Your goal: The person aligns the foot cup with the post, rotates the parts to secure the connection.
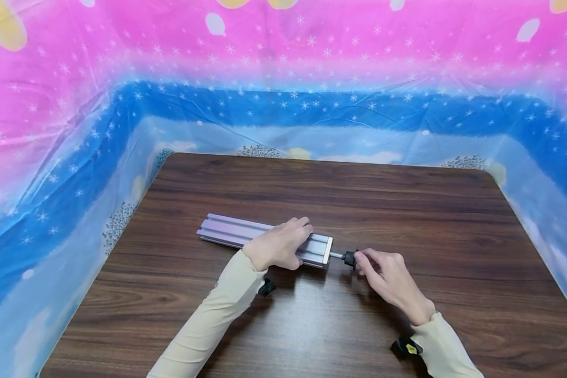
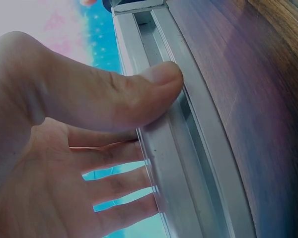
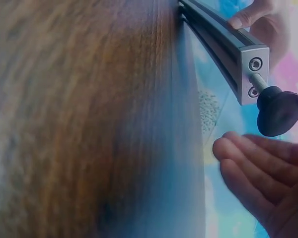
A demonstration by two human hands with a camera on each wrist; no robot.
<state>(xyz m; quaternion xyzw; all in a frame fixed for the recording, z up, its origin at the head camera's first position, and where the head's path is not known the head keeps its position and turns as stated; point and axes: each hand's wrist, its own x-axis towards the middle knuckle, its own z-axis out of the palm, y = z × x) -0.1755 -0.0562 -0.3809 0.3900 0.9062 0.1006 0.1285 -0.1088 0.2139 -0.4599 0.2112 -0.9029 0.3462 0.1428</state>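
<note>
A silver aluminium profile (image 1: 236,231) with long slots lies on the wooden table. My left hand (image 1: 281,242) grips it near its right end, thumb (image 2: 154,91) against the near slotted side and fingers over the far side. From the end plate (image 3: 256,59), which has two socket screws, a threaded stem sticks out with a black levelling foot (image 3: 280,114) on it. My right hand (image 1: 392,275) is at this foot, its thumb and index finger pinching the rim in the head view. In the right wrist view the other fingers (image 3: 253,173) lie below the foot, apart from it.
The dark brown wooden table (image 1: 359,199) has rounded far corners. A pink and blue patterned cloth (image 1: 312,105) hangs around its back and sides. Black straps (image 1: 401,347) are fixed at both wrists, below the cream sleeves.
</note>
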